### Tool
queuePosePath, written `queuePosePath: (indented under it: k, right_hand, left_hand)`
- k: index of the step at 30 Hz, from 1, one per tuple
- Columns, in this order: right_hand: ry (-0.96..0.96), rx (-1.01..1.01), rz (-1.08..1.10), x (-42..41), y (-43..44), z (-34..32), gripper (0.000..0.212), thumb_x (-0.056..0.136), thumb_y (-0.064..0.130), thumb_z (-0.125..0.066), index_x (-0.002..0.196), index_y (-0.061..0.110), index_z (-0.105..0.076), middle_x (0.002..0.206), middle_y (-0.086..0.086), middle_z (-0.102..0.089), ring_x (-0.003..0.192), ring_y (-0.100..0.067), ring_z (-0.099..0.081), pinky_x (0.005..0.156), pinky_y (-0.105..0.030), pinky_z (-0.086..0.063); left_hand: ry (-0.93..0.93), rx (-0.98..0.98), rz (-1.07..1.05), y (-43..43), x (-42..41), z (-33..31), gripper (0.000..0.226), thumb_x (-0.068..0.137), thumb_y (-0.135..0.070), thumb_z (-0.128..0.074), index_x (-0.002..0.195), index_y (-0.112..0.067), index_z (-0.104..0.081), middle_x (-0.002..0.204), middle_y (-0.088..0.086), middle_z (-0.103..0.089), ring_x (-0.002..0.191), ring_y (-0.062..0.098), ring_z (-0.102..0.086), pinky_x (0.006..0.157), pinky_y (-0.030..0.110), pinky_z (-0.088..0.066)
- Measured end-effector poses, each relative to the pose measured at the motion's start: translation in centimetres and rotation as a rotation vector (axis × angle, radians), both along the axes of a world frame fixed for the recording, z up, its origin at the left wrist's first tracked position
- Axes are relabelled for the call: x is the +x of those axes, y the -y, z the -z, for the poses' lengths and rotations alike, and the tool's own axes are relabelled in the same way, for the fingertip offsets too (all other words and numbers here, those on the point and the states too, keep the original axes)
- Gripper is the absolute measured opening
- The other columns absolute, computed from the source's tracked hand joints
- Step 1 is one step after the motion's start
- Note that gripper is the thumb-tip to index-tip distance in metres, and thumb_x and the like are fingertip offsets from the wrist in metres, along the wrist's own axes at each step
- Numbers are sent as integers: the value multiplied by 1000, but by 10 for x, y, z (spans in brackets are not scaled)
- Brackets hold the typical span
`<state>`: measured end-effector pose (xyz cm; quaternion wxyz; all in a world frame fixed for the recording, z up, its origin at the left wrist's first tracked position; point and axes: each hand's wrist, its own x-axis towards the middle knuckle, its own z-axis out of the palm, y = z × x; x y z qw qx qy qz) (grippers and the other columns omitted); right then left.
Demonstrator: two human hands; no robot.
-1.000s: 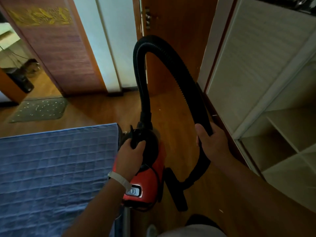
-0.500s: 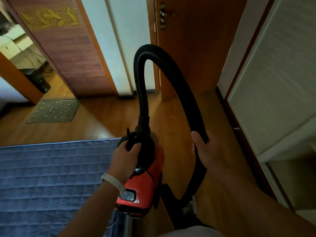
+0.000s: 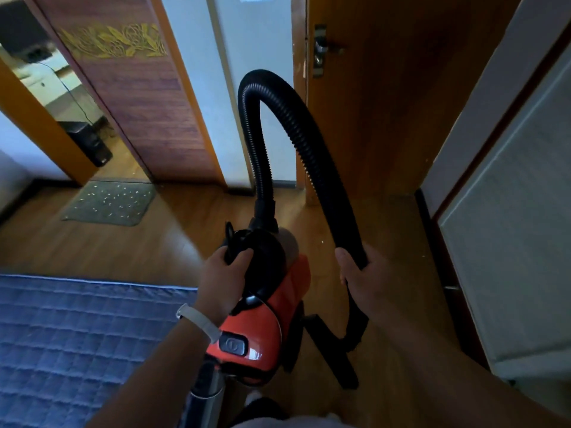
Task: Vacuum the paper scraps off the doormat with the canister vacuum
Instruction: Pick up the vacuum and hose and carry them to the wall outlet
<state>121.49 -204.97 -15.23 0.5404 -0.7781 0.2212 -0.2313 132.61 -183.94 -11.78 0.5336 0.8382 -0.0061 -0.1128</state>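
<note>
A red and black canister vacuum (image 3: 265, 322) hangs in front of me, off the floor. My left hand (image 3: 221, 281) grips its black carry handle on top. The black ribbed hose (image 3: 278, 118) arches up from the canister and comes down on the right, where my right hand (image 3: 360, 274) grips it. The nozzle (image 3: 336, 353) dangles below that hand. The grey-green doormat (image 3: 111, 202), dotted with several pale paper scraps, lies on the wood floor at the far left by a doorway.
A blue quilted mattress (image 3: 77, 341) fills the lower left. A brown sliding door (image 3: 139, 97) and an open wooden door (image 3: 370, 103) stand ahead. A white cabinet (image 3: 506, 242) lines the right side. Bare wood floor (image 3: 92, 245) runs between me and the mat.
The view has moved forward and turned left; the doormat is nearer and more central. Both hands keep the same hold on the vacuum and hose.
</note>
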Motion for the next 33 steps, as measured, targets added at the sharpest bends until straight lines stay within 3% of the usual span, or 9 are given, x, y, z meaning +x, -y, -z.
queuePosePath:
  k: [6,10,14,22,29,31,33]
  right_hand:
    - [-45,3,12,88,28,8,49,79,66,-53,65,20,-54,54,8,-54,46,-5,-52,44,-16,-40]
    - [-72,-42,35,164,44,18,60,82,69,-51,65,12,-54,55,0,-57,48,-19,-55,46,-22,-42]
    - [-117,-6,34,238,45,15,56,85,68,-55,65,16,-55,53,7,-58,47,-13,-57,47,-25,-45]
    - [-101,-11,42,368,47,-18,37,94,41,-55,67,17,-55,52,6,-57,49,-11,-55,53,-26,-45]
    - [-130,-53,-86,462,57,-18,49,82,72,-48,70,26,-57,58,2,-60,50,-16,-58,53,-37,-49]
    - [-118,13,-116,492,60,-12,52,78,73,-52,70,22,-56,54,4,-56,47,-14,-54,50,-33,-45]
    - [-62,77,-154,525,64,-7,58,73,75,-59,68,17,-55,51,6,-53,44,-14,-50,48,-31,-42]
  left_hand:
    - [-30,65,17,21,89,19,17,89,-38,-64,82,-22,-66,78,2,-73,75,21,-70,74,48,-57]
    - [-46,84,60,33,171,34,17,91,-35,-62,80,-22,-64,74,3,-70,71,22,-68,66,44,-54]
    - [-58,93,100,35,252,34,13,92,-35,-61,81,-28,-61,74,-3,-69,69,17,-67,58,32,-50]
    - [-24,94,74,29,378,15,23,91,-32,-60,92,-9,-64,86,17,-70,72,28,-65,71,50,-53]
    - [-43,76,-12,24,449,20,14,90,-37,-61,85,-24,-63,82,3,-70,79,23,-67,75,47,-54]
    - [-47,67,-81,24,470,27,14,90,-35,-62,81,-24,-64,77,0,-70,74,20,-67,68,38,-56]
    - [-64,100,-135,27,491,31,17,92,-32,-62,78,-23,-63,72,-1,-68,65,13,-64,50,18,-47]
